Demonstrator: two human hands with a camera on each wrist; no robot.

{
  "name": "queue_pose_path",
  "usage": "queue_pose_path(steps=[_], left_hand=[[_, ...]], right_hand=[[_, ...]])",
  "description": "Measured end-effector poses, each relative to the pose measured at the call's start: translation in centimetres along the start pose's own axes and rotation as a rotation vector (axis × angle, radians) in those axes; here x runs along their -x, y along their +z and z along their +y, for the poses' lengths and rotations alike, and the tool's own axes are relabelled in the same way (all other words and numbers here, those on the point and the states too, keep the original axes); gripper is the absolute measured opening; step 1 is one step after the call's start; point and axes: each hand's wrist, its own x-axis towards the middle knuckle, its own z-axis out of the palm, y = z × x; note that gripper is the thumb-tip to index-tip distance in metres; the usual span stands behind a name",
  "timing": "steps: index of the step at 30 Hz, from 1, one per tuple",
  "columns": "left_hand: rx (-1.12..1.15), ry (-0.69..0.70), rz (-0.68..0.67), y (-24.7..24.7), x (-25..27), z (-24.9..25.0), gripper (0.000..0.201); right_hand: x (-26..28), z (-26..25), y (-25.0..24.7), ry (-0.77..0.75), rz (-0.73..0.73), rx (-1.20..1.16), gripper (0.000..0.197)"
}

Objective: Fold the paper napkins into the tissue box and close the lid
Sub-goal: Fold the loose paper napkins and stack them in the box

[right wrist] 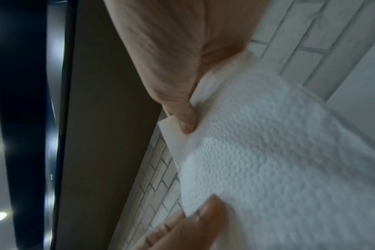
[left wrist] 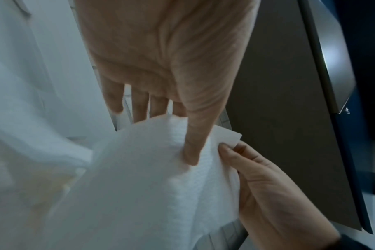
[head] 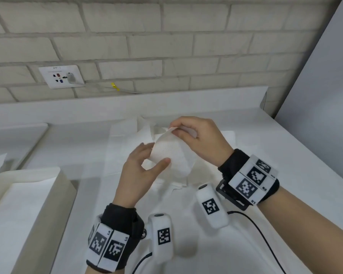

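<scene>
My right hand pinches the top corner of one paper napkin, thumb against curled fingers, holding that corner up above the counter. My left hand grips the same napkin lower down, its thumb pressed on the near face and its fingers behind. The left wrist view confirms this: thumb on the embossed sheet, fingers out past the sheet's top edge. The sheet hangs curved between both hands, clear of the surface.

I judge this to be the folding step, with one napkin lifted and not yet creased. The next move likely calls for bringing the pinched corner down to meet the lower edge, keeping the edges lined up, as thin paper will sag and skew.

Under my hands, more loose napkins lie spread and rumpled on the white counter. The tissue box sits well apart at my lower left, open on top with white paper showing inside. I cannot make out its lid.

The counter's raised back edge runs just behind the napkins, below a brick wall with a wall socket. A pale panel closes the right side. The open room lies to the left, toward the box.
</scene>
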Motion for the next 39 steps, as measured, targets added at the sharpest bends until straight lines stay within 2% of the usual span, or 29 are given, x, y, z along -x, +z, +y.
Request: queue_pose_path(steps=[5,8,9,12,15,18,21,24,25,27,32,36,39], left_hand=[[0.125,-0.078,-0.134,0.6,0.4,0.5,0.007],[0.076,-0.102,-0.154,1.0,0.6,0.1,0.021],[0.059,-0.118,-0.162,1.0,0.6,0.1,0.023],[0.088,-0.161,-0.165,0.9,0.4,0.3,0.005],[0.126,-0.182,-0.109,0.6,0.2,0.2,0.01],[0.167,-0.248,-0.046,0.2,0.2,-0.3,0.019],[0.199,-0.313,0.049,-0.7,0.1,-1.2,0.021],[0.219,-0.347,0.106,-1.6,0.0,-1.9,0.021],[0.218,-0.35,0.116,-1.8,0.0,-2.1,0.021],[0.211,-0.349,0.127,-2.0,0.0,-2.3,0.023],[0.217,-0.357,0.159,-2.2,0.2,-3.0,0.032],[0.202,-0.363,0.185,-2.3,0.1,-3.4,0.038],[0.215,-0.367,0.184,-2.3,0.2,-3.4,0.037]], right_hand=[[-2.2,-0.8,-1.3,-0.05,0.023,0.031,0.012],[-3.4,-0.8,-1.9,-0.017,0.048,0.018,0.013],[-3.8,-0.7,-1.9,0.007,0.029,0.007,0.013],[-4.5,-0.6,-1.6,0.084,-0.158,-0.018,0.011],[-4.9,-0.3,-0.6,0.105,-0.329,-0.055,0.007],[-5.6,0.9,0.4,0.151,-0.303,-0.07,0.005],[-6.4,4.2,1.5,0.31,-0.269,0.107,0.022],[-6.3,7.6,3.3,0.518,-0.457,0.447,0.055],[-6.2,8.3,4.0,0.554,-0.521,0.529,0.065],[-5.9,9.2,5.2,0.582,-0.574,0.602,0.073],[-6.0,9.5,7.4,0.633,-0.446,0.647,0.067],[-6.8,9.0,7.6,0.582,-0.546,0.661,0.055],[-7.2,8.9,7.2,0.539,-0.599,0.663,0.034]])
